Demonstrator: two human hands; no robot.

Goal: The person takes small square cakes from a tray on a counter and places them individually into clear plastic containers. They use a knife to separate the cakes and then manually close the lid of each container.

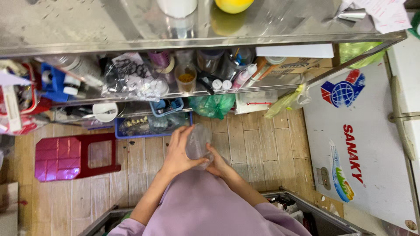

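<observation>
Clear thin-walled plastic cup (197,142) sits low centre, clamped between left hand (178,153) at nine o'clock and right hand (217,164) at four o'clock. Squeezed too hard, I judge, it could buckle and drop onto the wooden plank floor (253,144). Toward twelve o'clock, the crowded steel shelf (245,87) could catch a rising rim.

A cramped drink or food stall is showing here: a stainless steel counter (87,26) is standing far, its lower shelf (175,94) crowded with bottles and jars, a white chest freezer (372,144) sitting right.

Wooden plank floor (258,144), red plastic stool (72,156), blue crate (148,126), steel shelf (245,87) above
</observation>
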